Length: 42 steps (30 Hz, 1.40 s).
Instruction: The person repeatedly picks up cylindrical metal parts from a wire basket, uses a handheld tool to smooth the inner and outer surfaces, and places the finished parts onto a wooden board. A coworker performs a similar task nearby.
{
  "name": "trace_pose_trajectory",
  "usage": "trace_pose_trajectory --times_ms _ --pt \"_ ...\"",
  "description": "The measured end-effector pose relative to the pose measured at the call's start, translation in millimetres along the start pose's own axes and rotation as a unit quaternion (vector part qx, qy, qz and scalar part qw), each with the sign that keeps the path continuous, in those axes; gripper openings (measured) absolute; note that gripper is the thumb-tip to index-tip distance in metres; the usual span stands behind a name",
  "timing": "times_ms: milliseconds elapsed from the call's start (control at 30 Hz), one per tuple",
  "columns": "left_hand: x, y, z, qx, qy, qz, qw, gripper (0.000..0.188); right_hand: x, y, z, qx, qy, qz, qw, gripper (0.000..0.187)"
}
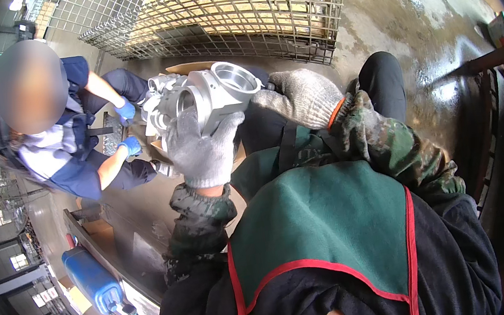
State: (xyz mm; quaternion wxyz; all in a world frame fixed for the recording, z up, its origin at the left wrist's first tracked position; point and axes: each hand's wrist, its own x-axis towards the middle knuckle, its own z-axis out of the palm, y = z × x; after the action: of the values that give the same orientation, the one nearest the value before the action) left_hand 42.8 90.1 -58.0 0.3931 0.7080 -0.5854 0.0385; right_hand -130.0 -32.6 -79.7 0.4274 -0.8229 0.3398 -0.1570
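Note:
A silvery cast-metal housing [213, 95] with round openings sits in front of me, slightly left of centre. My left hand [202, 148], in a grey-white knit glove, grips its near side, with thumb and fingers spread around the metal. On the right, my right hand [304, 94] is closed in a similar glove with an orange cuff edge. It is beside the housing's round opening, around a small dark thing whose tip barely shows. More silvery castings [156, 106] lie just beyond the housing, partly hidden by it.
A wire mesh cage [244, 18] stands ahead. At left, a co-worker in dark blue sits close, with blue-gloved hands [130, 147] near the castings. A blue plastic jerrycan [91, 279] is at lower left. A rusty metal frame [491, 60] runs along the right.

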Motion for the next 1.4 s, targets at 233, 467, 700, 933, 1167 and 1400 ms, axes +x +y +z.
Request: trace_pose_trajectory --times_ms 233,467,700,933,1167,1400 --pt "11 3 23 0.104 -0.034 -0.054 0.993 0.06 -9 7 7 0.009 0.03 0.068 0.997 0.057" --pt "22 -1 6 0.181 -0.207 0.151 0.949 0.05 -2 6 -35 -0.144 -0.002 -0.12 0.982 0.067" --pt "27 7 6 0.187 -0.244 0.154 0.939 0.054 -2 -1 -37 -0.213 -0.049 -0.102 0.97 0.068" --pt "35 10 5 0.136 -0.274 0.067 0.95 0.051 -9 0 -37 -0.214 -0.089 -0.061 0.971 0.064" --pt "46 -3 -2 0.141 -0.307 0.245 0.909 0.024 -15 -2 -42 -0.22 -0.087 -0.091 0.967 0.061" --pt "62 -3 0 0.134 -0.323 0.325 0.879 0.024 -27 0 -53 -0.225 -0.06 -0.105 0.967 0.057"
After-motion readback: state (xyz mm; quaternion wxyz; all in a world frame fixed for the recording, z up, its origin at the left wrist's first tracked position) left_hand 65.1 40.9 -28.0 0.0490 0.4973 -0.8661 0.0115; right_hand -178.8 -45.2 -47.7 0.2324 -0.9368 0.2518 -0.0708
